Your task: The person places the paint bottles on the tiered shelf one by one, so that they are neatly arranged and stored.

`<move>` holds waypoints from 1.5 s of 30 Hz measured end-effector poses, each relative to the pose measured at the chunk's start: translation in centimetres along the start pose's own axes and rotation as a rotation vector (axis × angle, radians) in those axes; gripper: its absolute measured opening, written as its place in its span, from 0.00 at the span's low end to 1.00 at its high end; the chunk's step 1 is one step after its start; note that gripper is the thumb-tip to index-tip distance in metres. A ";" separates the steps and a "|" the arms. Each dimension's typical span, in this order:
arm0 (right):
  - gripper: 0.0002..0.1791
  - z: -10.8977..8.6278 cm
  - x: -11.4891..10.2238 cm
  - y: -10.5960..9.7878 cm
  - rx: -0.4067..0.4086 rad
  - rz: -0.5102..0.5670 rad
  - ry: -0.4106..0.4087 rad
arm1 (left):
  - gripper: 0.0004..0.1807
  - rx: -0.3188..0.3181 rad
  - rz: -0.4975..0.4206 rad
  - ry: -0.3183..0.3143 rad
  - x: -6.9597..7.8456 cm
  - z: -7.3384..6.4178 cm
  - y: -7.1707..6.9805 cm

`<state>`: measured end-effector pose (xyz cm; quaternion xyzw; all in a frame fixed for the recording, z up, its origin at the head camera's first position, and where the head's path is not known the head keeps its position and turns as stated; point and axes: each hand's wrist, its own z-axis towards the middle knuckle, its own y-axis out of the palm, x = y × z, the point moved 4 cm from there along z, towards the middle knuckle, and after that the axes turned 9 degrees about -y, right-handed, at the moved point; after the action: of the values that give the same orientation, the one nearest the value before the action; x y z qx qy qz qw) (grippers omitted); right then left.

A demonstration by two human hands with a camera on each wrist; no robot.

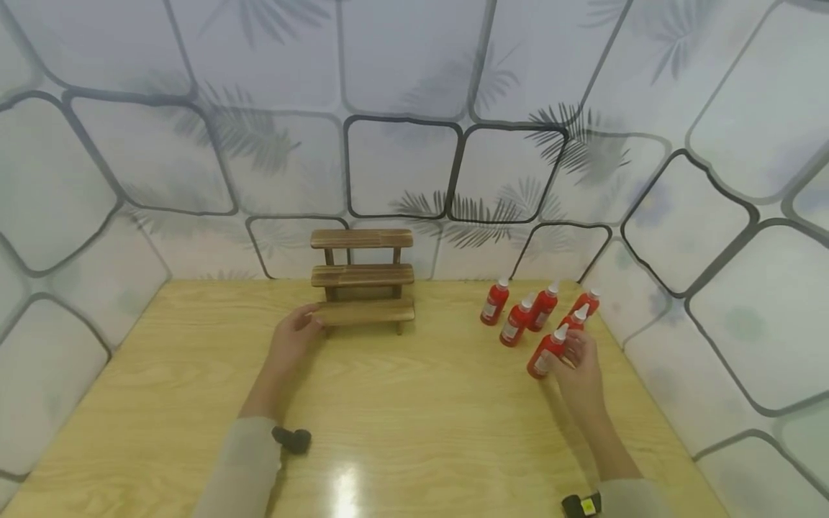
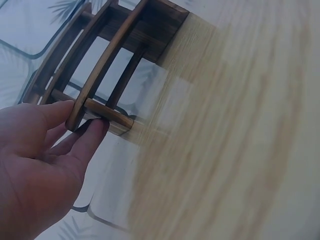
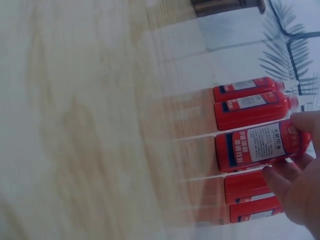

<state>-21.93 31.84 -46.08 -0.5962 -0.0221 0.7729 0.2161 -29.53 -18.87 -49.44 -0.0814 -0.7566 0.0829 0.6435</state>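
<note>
The right hand [image 1: 579, 370] is gripping a red bottle [image 3: 230, 156] near its shoulder, thumb on one side and fingers on the other, below the white cap [image 1: 560, 332]. That bottle is standing nearest the person in the cluster at the right of the table [image 1: 401, 410]; whether its base is touching the tabletop, I cannot tell. It is looking like smooth plastic — probably light to moderate if filled, giving a little under a squeeze, slightly slippery and unlikely to break. The upper body is offering the safest hold; the narrow cap is seeming a poor one.

The left hand [image 1: 296, 334] is pinching the left end of the lowest board [image 1: 365, 311] of a three-tier wooden rack [image 1: 363, 273], thumb above and fingers below. The rack is appearing stiff and fairly light, so it is likely to shift if knocked, and steadying it by a board end is making sense.

Further out, five other red bottles [image 1: 495, 302] are crowding beside and behind the gripped one — close enough that a sideways swing could topple them. Behind the rack, the patterned wall [image 1: 401, 169] is limiting reach.
</note>
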 end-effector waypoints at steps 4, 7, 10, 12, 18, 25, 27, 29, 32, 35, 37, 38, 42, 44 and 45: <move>0.32 -0.2 0.2 0.1 0.021 -0.046 -0.018 | 0.28 0.000 -0.002 -0.006 -0.1 0.0 -0.1; 0.31 -0.5 0.2 0.2 0.038 -0.078 -0.029 | 0.28 -0.003 0.002 -0.009 -0.3 0.0 -0.1; 0.30 -0.7 0.0 0.4 0.055 -0.059 -0.046 | 0.29 -0.007 -0.001 -0.013 -0.4 -0.1 -0.1; 0.30 -0.9 -0.2 0.7 0.060 -0.045 -0.064 | 0.29 -0.008 -0.003 -0.015 -0.3 -0.2 0.0; 0.31 -0.9 -1.5 2.0 0.017 -0.033 -0.110 | 0.28 -0.022 -0.030 -0.037 -0.4 0.0 -0.1; 0.32 0.4 -4.0 4.8 -0.061 0.057 -0.155 | 0.28 -0.042 -0.079 -0.060 -0.9 0.2 -0.1; 0.31 0.9 -4.6 5.7 -0.067 0.072 -0.173 | 0.28 -0.043 -0.088 -0.058 -0.9 0.1 -0.2; 0.31 1.5 -5.3 6.8 -0.078 0.105 -0.198 | 0.28 -0.043 -0.099 -0.047 -0.9 -0.1 -0.2; 0.31 2.6 -6.7 8.5 -0.105 0.156 -0.237 | 0.28 -0.043 -0.124 -0.035 -0.8 -0.2 -0.2; 0.31 3.7 -8.3 10.4 -0.125 0.220 -0.268 | 0.28 -0.047 -0.144 -0.040 -0.9 0.0 -0.2; 0.31 4.4 -9.3 11.7 -0.146 0.251 -0.281 | 0.28 -0.050 -0.154 -0.052 -0.9 0.1 -0.2; 0.32 4.7 -9.9 12.3 -0.153 0.269 -0.281 | 0.28 -0.052 -0.163 -0.057 -0.9 0.1 -0.2; 0.32 6.1 -11.8 14.7 -0.195 0.277 -0.304 | 0.28 -0.053 -0.204 -0.064 -0.9 0.1 0.0; 0.33 6.8 -12.6 15.8 -0.208 0.272 -0.311 | 0.28 -0.050 -0.231 -0.062 -0.9 0.1 0.1; 0.33 7.2 -12.9 16.4 -0.218 0.274 -0.318 | 0.28 -0.048 -0.241 -0.063 -0.9 0.1 0.1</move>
<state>-31.14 13.92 -37.05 -0.4840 -0.0583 0.8723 0.0373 -29.49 -18.95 -50.31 -0.0024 -0.7824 -0.0105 0.6226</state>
